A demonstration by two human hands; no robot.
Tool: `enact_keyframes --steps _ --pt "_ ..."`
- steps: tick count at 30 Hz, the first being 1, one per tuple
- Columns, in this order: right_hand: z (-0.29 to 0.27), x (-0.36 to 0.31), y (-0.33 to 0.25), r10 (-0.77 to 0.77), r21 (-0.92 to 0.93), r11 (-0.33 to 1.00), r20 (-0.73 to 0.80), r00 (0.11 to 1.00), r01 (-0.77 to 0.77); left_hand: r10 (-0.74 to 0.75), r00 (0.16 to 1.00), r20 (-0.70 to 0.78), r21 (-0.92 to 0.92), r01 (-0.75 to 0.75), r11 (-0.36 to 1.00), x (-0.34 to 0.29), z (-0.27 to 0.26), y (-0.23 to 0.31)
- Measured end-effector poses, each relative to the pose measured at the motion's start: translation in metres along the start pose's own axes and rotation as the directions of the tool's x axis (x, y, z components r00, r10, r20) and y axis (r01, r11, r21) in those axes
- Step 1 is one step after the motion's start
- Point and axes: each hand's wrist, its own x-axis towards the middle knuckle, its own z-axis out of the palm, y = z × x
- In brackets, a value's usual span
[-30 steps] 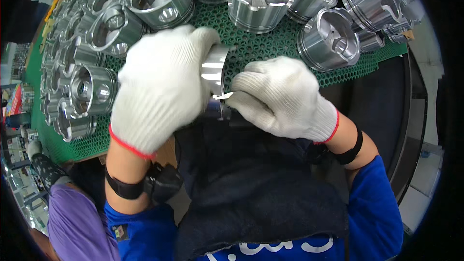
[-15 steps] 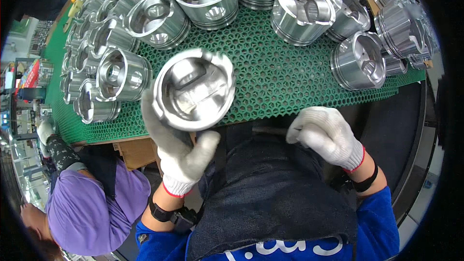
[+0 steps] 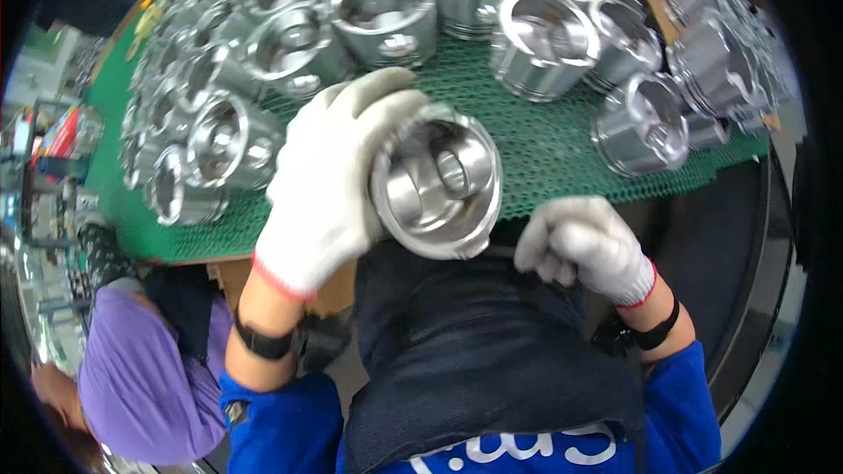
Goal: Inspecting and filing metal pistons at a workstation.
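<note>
A silvery metal piston (image 3: pixel 436 197), its hollow side facing up, is held in my left hand (image 3: pixel 334 167) above the near edge of the green mat. The white-gloved fingers wrap its left side, and the thumb is hidden. Slight blur softens hand and piston. To the right, apart from the piston, my right hand (image 3: pixel 584 250) is in a white glove too, its fingers curled closed in front of the mat's edge. Whether anything is inside them is hidden. The nearest standing piston (image 3: pixel 226 140) to my left hand is on the mat at the left.
Many pistons stand on the green honeycomb mat (image 3: pixel 536 154), crowded at the left and back. A lone piston (image 3: pixel 641 127) stands nearer at the right, beside more of them. Another person in a purple top (image 3: pixel 149 369) is at my left. A dark surface (image 3: pixel 702 246) lies at right.
My left hand has swung over to the piston's left side and turned it, bringing it rightward and slightly down. My right hand stays almost in place, fingers still curled.
</note>
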Motion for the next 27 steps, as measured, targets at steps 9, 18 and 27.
enact_keyframes --steps 9,18,27 --pt "0.014 0.025 -0.001 -0.343 -0.427 0.855 -0.036 0.939 0.295 -0.031 0.993 0.115 0.234 0.003 0.972 0.004 0.008 0.059" --pt "0.01 0.035 0.004 -0.67 -0.787 0.44 0.031 0.742 0.431 -0.095 0.976 0.197 0.228 0.049 0.972 0.026 0.009 0.054" --pt "-0.002 0.029 -0.013 -0.602 -0.945 0.085 0.203 0.772 0.315 -0.184 0.794 0.58 0.32 -0.014 0.947 0.088 0.023 0.019"
